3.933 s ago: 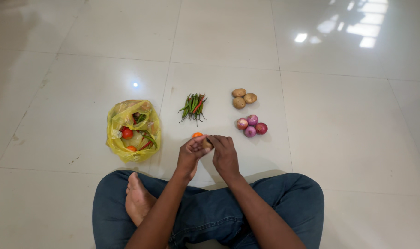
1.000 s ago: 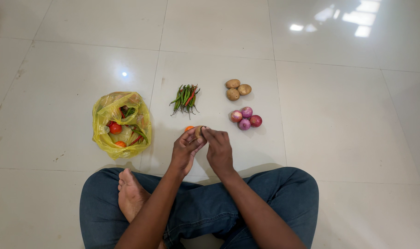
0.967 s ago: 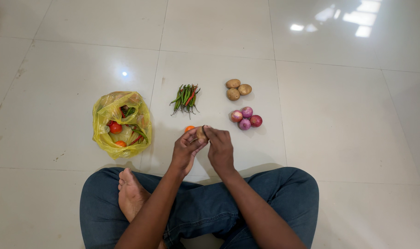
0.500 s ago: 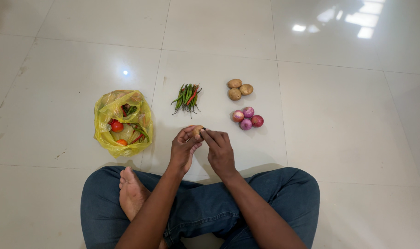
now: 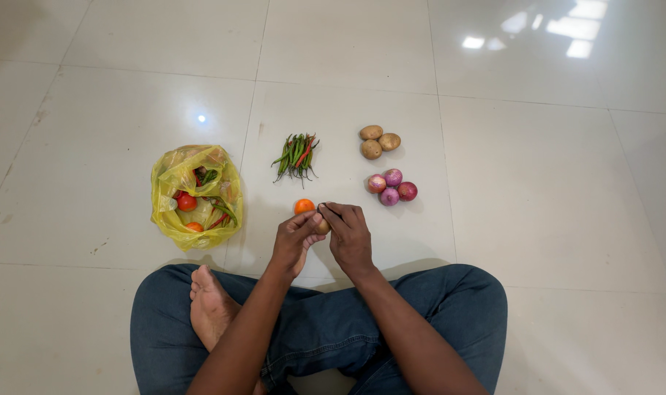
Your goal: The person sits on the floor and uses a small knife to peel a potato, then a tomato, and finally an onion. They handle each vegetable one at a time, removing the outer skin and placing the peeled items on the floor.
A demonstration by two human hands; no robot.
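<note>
I sit cross-legged on a tiled floor. My left hand [image 5: 293,241] and my right hand [image 5: 350,235] meet in front of my knees, both closed around one small brown potato [image 5: 322,226], mostly hidden by fingers. An orange tomato [image 5: 304,206] lies on the floor just beyond my left fingertips. Farther out lie a bunch of green and red chillies [image 5: 297,153], three potatoes [image 5: 377,140] and a cluster of purple onions [image 5: 392,187].
A yellow plastic bag [image 5: 173,219] lies open at the left with tomatoes and chillies inside. My bare foot [image 5: 208,311] rests on my jeans. Glossy white tiles with bright reflections spread all around.
My hands dropped slightly toward me with the potato, uncovering the orange tomato on the floor. Both hands stay on the potato, turning it between the fingers.
</note>
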